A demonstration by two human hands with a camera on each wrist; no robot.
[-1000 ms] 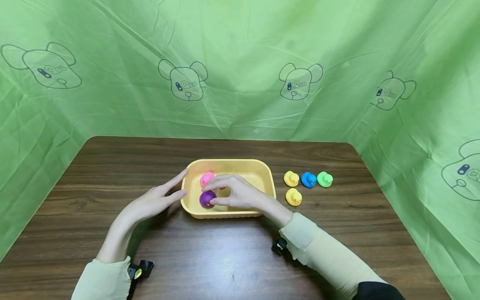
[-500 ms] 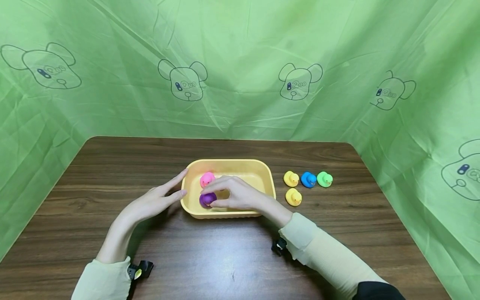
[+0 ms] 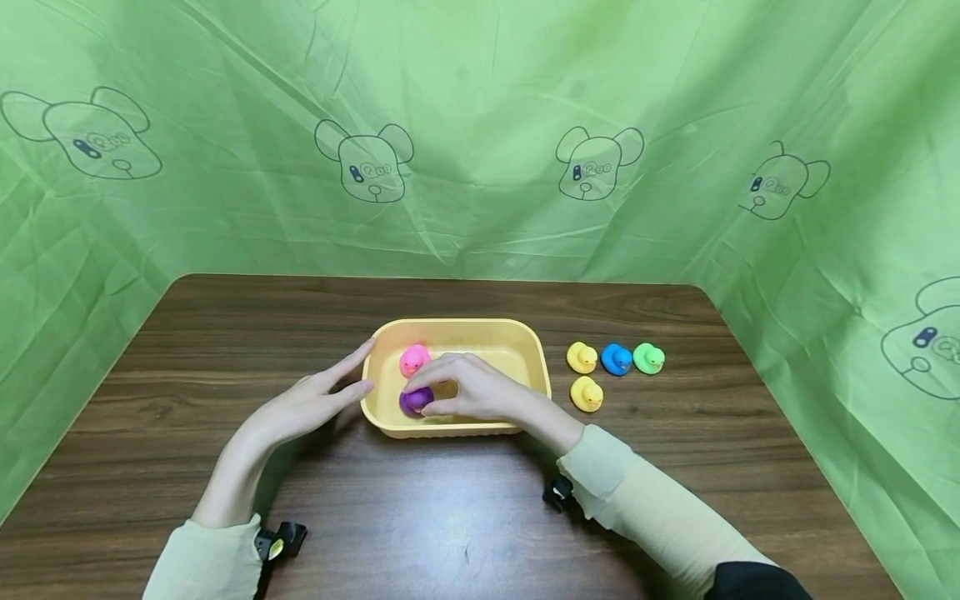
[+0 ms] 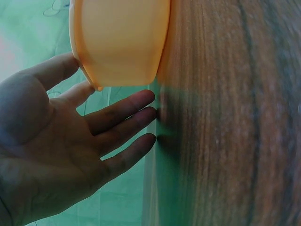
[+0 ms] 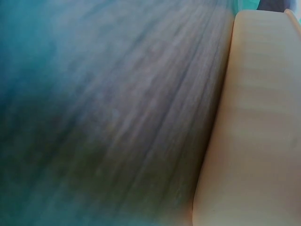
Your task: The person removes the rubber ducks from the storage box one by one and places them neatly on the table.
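Observation:
A shallow yellow tray [image 3: 480, 332] sits on the table with two rubber ducks at its left end. The pink rubber duck [image 3: 413, 360] is behind the purple rubber duck [image 3: 415, 402]. My right hand [image 3: 472, 387] reaches over the tray, its thumb and fingers curved round the purple duck, partly covering it. My left hand [image 3: 307, 402] is at the tray's left end, thumb and a fingertip at the rim. In the left wrist view that hand's fingers [image 4: 129, 110] are spread and fairly straight beside the tray's end wall [image 4: 122, 52]. The right hand is outside the right wrist view.
Right of the tray, a yellow duck [image 3: 582, 357], a blue duck [image 3: 617, 359] and a green duck [image 3: 648, 358] form a row. Another yellow duck [image 3: 587, 394] sits in front of them. Green cloth [image 3: 480, 225] hangs behind the wooden table [image 3: 420, 517].
My right fingertips have shifted slightly toward the purple duck, closing over it. Both ducks in the tray have turned or shifted a little. The left hand stays in place.

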